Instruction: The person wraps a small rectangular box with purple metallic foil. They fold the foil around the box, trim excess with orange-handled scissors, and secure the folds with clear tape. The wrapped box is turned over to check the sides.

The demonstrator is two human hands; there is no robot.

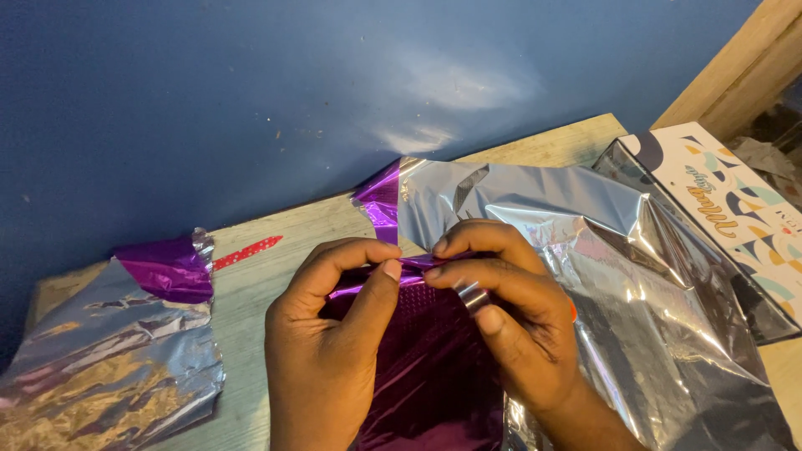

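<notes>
The left hand (330, 334) and the right hand (510, 321) meet at the middle of the view, both pinching the same narrow fold of purple foil (418, 260). The left thumb and forefinger press together on the fold's left part; the right forefinger and thumb close on it just beside them, so the two pinches nearly touch. The fold's long axis runs left to right between the two sets of fingers (380, 250), roughly level, and it lies at the fingertips rather than ahead of or below them. Neither hand is nearer than the other: each holds its own part of the fold.

Below the pinch the purple sheet (426, 367) hangs down between the wrists toward the camera. Its silver back (585, 225) spreads up and to the right over the wooden surface (276, 250), partly covering a patterned box (735, 209) at the right edge. Well apart on the left lies a second crumpled foil piece (117, 359), silver with a purple corner, and a small red strip (246, 250) just beyond it
</notes>
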